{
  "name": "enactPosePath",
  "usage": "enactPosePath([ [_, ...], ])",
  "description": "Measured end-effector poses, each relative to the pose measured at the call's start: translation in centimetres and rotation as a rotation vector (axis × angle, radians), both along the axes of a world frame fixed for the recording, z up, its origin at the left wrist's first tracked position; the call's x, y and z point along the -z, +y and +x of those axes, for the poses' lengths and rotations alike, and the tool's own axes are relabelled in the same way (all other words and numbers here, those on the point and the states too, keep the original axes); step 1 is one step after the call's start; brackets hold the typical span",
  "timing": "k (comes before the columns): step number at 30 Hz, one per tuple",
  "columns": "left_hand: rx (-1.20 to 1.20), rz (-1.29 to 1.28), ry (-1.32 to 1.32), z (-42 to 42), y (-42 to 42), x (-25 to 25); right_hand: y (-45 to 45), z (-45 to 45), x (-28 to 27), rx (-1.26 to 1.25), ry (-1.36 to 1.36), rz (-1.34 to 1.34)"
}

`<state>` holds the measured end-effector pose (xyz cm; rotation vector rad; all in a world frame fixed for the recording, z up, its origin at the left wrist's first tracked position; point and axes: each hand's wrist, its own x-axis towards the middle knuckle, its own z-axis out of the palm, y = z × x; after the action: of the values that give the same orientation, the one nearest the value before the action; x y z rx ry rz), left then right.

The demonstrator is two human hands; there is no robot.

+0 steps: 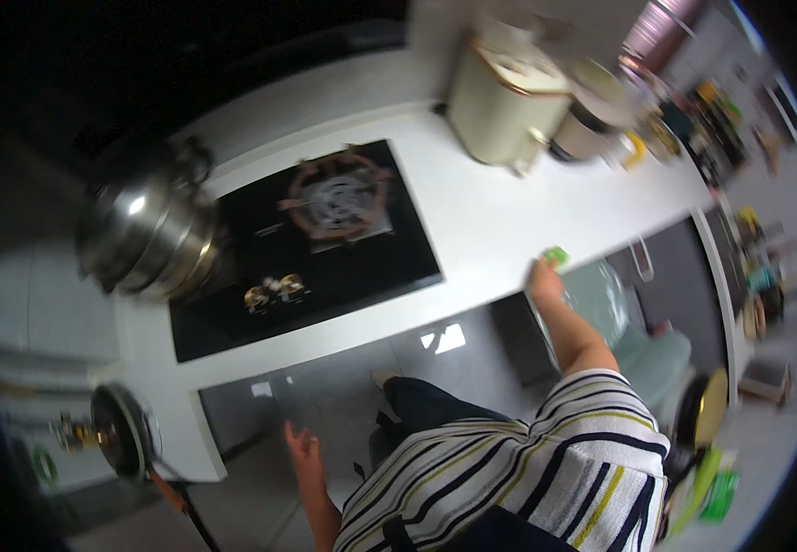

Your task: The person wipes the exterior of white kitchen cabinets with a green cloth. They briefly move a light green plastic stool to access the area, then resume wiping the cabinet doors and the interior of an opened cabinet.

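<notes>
My right hand [545, 279] is at the front edge of the white countertop [488, 228]. Its fingers are closed on a small green item [557, 256], perhaps a sponge or cloth; blur hides the detail. Below that edge, near my right forearm, is a pale green, glossy rounded object [598, 300]. My left hand [303, 445] hangs low over the grey floor, with its fingers apart and nothing in it. Ahead of me a black glass gas hob [371, 265] is set into the counter, with a burner grate [336, 200] and two gold-coloured knobs [274, 291].
A stacked stainless steel pot [153, 241] covers the hob's left part. At the back right stand a cream appliance or canister [502, 103] and a beige container [588, 117]. A pan [122, 431] sits at the lower left. A grey drawer [674, 276] is on the right.
</notes>
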<state>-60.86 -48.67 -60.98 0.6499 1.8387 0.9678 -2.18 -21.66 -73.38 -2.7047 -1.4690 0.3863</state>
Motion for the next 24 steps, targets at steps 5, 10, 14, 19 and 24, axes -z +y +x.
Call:
enactPosePath([
  [5, 0.284, -0.038, -0.316, 3.4, 5.6, -3.5, -9.9, -11.0, -4.1, -0.025, 0.405, 0.513],
  [10, 0.458, -0.099, -0.768, 11.0, 4.4, -1.8, -22.4, -23.5, -11.7, 0.133, 1.634, 0.335],
  [14, 0.401, -0.258, -1.098, 12.9, -0.7, 4.2, -31.8, -25.0, -13.9, -0.054, 1.822, 0.197],
  [19, 0.41, -0.361, -0.809, 16.7, -7.0, 2.2, -41.9, -18.3, -6.4, -0.031, 1.39, 0.499],
  [24, 0.312, -0.425, -0.785, 16.3, -9.5, 2.3, -47.5, 2.0, -5.1, 1.027, 1.03, 0.886],
])
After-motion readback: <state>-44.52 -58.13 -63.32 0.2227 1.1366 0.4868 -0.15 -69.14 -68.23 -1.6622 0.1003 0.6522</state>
